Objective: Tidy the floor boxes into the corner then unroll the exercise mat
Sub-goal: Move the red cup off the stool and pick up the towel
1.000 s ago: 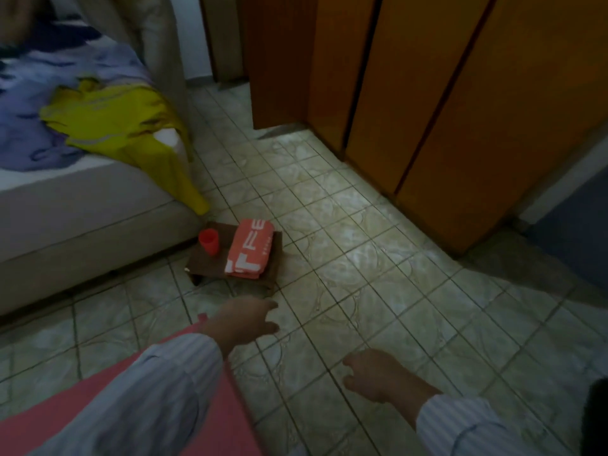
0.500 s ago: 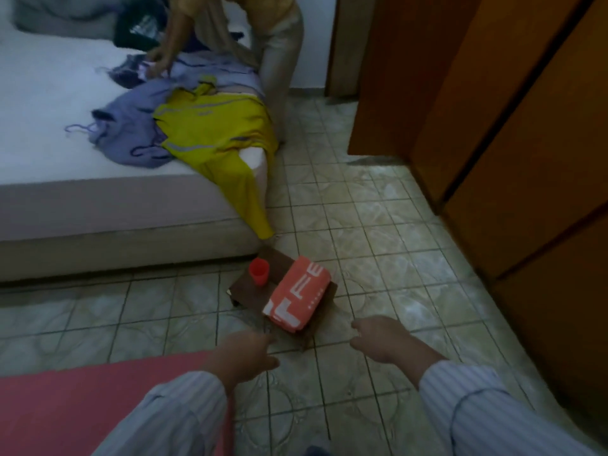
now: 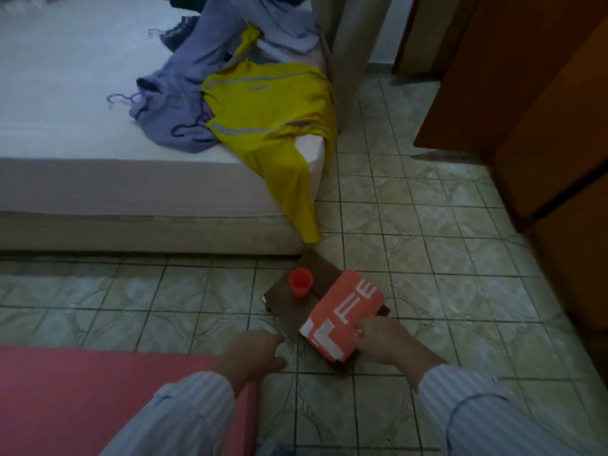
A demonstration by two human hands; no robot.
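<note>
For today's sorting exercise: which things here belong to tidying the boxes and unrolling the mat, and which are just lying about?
Belongs to the job:
orange box
brown box under it
pink mat
right hand on the orange box
left hand over the floor

Just lying about:
red cup on the brown box
yellow shirt
purple clothes
bed

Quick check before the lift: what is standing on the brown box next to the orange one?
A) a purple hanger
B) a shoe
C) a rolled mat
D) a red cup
D: a red cup stands upright on the brown box, left of the orange box that the right hand touches.
</note>
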